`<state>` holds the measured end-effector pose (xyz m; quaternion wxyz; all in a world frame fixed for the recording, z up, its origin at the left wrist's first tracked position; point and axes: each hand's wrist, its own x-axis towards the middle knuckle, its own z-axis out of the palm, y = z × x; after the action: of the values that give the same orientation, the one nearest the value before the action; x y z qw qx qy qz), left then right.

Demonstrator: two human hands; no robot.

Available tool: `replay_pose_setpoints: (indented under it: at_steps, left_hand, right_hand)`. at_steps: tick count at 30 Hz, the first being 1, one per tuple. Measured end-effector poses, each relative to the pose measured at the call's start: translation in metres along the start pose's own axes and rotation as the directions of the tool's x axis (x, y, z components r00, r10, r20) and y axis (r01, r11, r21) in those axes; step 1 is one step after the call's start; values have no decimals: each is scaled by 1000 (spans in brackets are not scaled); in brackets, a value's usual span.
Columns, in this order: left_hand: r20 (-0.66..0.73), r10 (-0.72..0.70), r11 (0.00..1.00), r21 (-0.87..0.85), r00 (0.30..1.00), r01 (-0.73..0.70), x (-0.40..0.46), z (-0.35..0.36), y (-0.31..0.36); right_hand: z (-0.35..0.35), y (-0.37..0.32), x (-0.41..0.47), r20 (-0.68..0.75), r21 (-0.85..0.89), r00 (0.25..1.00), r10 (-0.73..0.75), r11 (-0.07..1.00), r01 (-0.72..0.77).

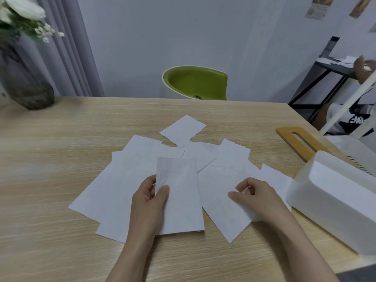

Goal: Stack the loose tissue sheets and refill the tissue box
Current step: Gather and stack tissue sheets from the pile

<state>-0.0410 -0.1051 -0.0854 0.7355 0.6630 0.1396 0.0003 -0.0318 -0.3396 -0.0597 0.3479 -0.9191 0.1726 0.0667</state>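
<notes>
The left hand [150, 200] pinches a small stack [179, 196], long axis pointing away. The right hand [254, 196] pinches the next sheet [219, 200], lying flat on the desk [61, 159]. The open box [333, 200] sits right of those fingers, nearer the right hand.

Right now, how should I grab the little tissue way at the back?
Probably pinch the far tissue by its far pointed corner, coming from above. It lies flat, turned like a diamond, and its near corner is overlapped by other sheets, so the far corner is free.
</notes>
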Motion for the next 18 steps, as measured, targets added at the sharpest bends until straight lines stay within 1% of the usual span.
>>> replay_pose_setpoints:
  at_steps: [4, 7, 9, 10, 11, 13, 18]
  left_hand:
    - [3, 1, 1000, 10, 1000, -1, 1, 0, -1]
    - [3, 1, 1000, 17, 1000, -1, 1, 0, -2]
    - [6, 3, 1000, 22, 1000, -3, 1, 0, -2]
    - [7, 5, 1000, 25, 1000, -5, 1, 0, -2]
    - [7, 6, 1000, 25, 1000, -7, 1, 0, -1]
    - [15, 6, 1000, 23, 1000, -6, 0, 0, -1]
    - [22, 11, 1000, 9, 1000, -11, -3, 0, 1]
  right_hand:
    - [0, 6, -3, -29, 93, 999, -39, 995, 41]
    - [-7, 12, -10, -136, 189, 990, -49, 979, 74]
    - [-14, 12, -18, -204, 335, 978, -32, 937, 101]
    - [-16, 10, -22, -213, 430, 977, -9, 897, 102]
    - [-17, 6, -27, -201, 514, 979, 18, 853, 90]
    - [-14, -5, -37, -153, 628, 987, 52, 776, 56]
    - [10, -32, -53, -39, 791, 998, 46, 612, 3]
